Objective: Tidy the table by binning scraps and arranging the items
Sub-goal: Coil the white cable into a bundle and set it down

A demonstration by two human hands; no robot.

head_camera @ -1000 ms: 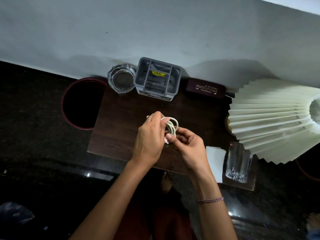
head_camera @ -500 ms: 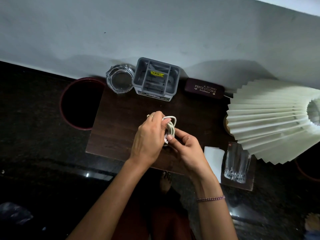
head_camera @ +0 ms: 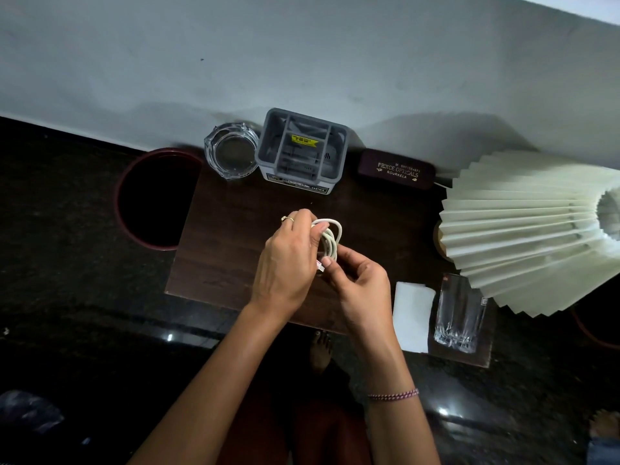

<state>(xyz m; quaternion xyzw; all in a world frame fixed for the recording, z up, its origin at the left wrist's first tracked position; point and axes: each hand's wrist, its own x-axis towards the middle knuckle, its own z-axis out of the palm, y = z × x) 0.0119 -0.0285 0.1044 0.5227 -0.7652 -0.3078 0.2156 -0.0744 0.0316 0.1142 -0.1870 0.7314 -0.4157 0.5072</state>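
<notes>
A coiled white cable hangs above the middle of the small dark wooden table. My left hand grips the coil from the left, thumb across its top loops. My right hand pinches the cable's plug end at the bottom of the coil. A grey compartment organiser stands at the table's back edge. A dark red bin sits on the floor left of the table.
A glass ashtray stands left of the organiser and a maroon spectacle case to its right. A pleated lamp shade overhangs the right side. A drinking glass and a white folded tissue lie at the front right.
Both hands stay on the coil at about the same spot. My right fingers have shifted slightly on the plug end, keeping the loops gathered.
</notes>
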